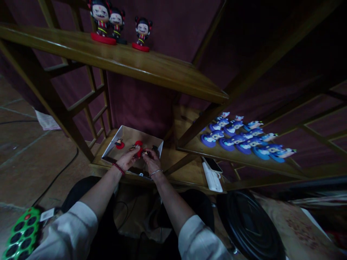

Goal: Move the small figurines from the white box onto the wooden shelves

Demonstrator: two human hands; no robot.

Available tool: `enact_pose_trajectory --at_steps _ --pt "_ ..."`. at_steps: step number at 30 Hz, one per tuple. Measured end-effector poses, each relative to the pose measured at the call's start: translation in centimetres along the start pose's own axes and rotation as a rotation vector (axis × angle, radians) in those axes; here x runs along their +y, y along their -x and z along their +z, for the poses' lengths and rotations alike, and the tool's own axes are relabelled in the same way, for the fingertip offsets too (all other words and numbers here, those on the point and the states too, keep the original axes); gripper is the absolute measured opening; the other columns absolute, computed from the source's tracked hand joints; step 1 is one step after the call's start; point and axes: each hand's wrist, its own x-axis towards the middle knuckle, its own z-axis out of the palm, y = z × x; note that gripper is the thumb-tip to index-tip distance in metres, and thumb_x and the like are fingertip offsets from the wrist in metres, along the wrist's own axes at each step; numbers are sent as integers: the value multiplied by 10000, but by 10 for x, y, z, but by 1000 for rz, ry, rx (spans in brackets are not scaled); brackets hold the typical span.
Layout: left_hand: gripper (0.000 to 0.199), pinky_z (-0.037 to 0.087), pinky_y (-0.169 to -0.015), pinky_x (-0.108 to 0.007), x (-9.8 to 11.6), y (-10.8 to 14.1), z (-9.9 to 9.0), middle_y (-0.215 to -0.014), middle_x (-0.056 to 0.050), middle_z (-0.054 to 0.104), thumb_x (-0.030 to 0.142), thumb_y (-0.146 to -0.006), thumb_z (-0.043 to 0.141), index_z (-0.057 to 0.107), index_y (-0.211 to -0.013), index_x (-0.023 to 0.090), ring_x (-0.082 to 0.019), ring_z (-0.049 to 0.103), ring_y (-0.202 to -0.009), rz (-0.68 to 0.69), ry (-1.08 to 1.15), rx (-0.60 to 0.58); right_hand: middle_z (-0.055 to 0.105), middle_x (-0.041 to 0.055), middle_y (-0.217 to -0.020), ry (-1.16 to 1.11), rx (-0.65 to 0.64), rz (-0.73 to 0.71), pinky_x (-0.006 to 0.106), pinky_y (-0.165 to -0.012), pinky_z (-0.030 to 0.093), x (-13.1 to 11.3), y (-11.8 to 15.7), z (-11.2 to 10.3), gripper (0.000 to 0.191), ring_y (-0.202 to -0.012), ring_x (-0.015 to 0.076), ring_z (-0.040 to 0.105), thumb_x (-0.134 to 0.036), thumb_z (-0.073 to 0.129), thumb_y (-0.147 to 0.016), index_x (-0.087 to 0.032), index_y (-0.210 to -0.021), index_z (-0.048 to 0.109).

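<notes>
Both hands are inside a shallow open cardboard box (121, 134) on the lower shelf. My left hand (129, 159) is closed on a small figurine with a red round base (139, 144). Close beside it, my right hand (153, 161) has its fingers closed around another small dark-haired figurine (145, 153), partly covered by the fingers. A third figurine on a red base (119, 143) lies at the left end of the box. Something dark (154, 148) shows behind my right fingers; its kind is unclear.
Black-haired figurines (142, 32) stand on the upper wooden shelf (130, 66). Several blue and purple figurines (234, 139) line the right shelf. A phone (213, 165) and a white object (212, 178) lie below them. A black round stool (252, 224) and a green toy (21, 234) are nearby.
</notes>
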Motion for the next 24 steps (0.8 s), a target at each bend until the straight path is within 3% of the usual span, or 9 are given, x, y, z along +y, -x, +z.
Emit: enact_pose_trajectory --at_steps 8,24 --pt "86 462 -540 -202 1 0 -2 -682 -24 639 214 -711 630 608 -753 143 -93 571 -581 -13 -13 -7 598 -48 -674 -37 64 26 178 -512 396 2 2 3 330 -576 73 512 -242 720 -484 -200 -795 620" --pt "56 460 -562 -202 3 3 -3 -685 -42 646 171 -743 571 613 -755 136 -99 577 -584 -51 -15 -25 640 -24 -705 -174 87 115 181 -494 383 -4 9 8 327 -602 91 571 -225 742 -447 -198 -750 622"
